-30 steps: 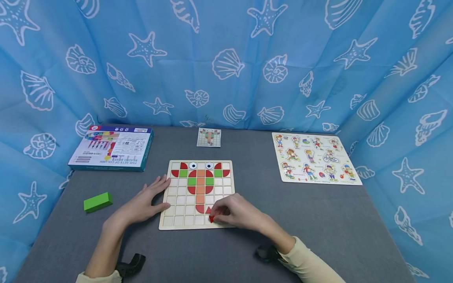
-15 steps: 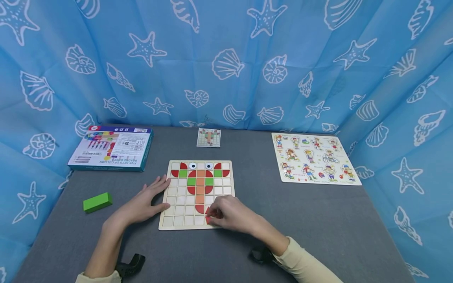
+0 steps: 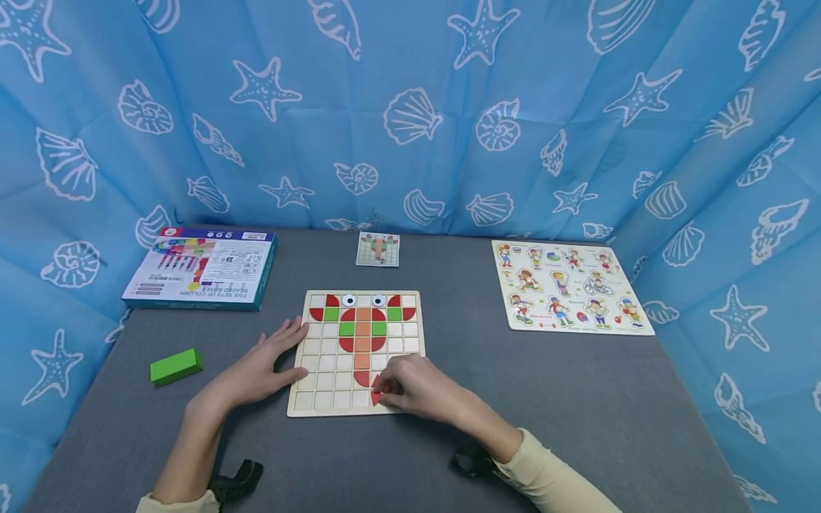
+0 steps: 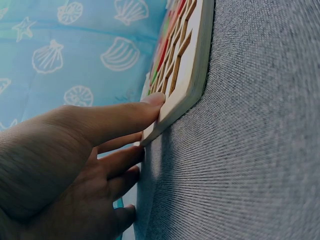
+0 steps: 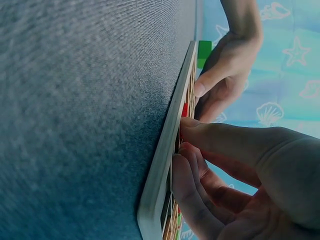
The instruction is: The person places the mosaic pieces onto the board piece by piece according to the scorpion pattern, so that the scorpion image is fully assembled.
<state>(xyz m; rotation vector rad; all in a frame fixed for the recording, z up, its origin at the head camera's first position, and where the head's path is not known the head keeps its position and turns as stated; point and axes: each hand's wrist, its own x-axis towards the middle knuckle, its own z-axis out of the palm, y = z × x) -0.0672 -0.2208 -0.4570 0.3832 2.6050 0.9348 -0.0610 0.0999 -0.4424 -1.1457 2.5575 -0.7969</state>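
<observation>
A wooden grid board (image 3: pixel 310 400) lies flat on the table, bearing red, green and orange tiles and two eye tiles (image 3: pixel 348 301). At its left edge rests my left hand (image 3: pixel 264 367), fingers spread and the thumb on the rim. My right hand (image 3: pixel 420 388) is over the lower right part and pinches a small red triangle tile (image 3: pixel 376 400) at a bottom-row cell. Above it, another red tile (image 3: pixel 375 381) is partly covered by the fingers. In the right wrist view the thumb (image 5: pixel 200 131) is down at the board, and the red tile (image 5: pixel 185 109) shows just beyond it.
A small pattern card (image 3: pixel 378 250) lies behind the board. To the left are a boxed toy set (image 3: pixel 199 274) and a green block (image 3: pixel 176 366). A picture puzzle board (image 3: pixel 571 288) lies at the right. A blue shell-print curtain (image 3: pixel 410 157) surrounds the table.
My right hand has shifted slightly left with the red triangle tile, which now lies lower against the bottom-row cell. My left hand has stayed still.
</observation>
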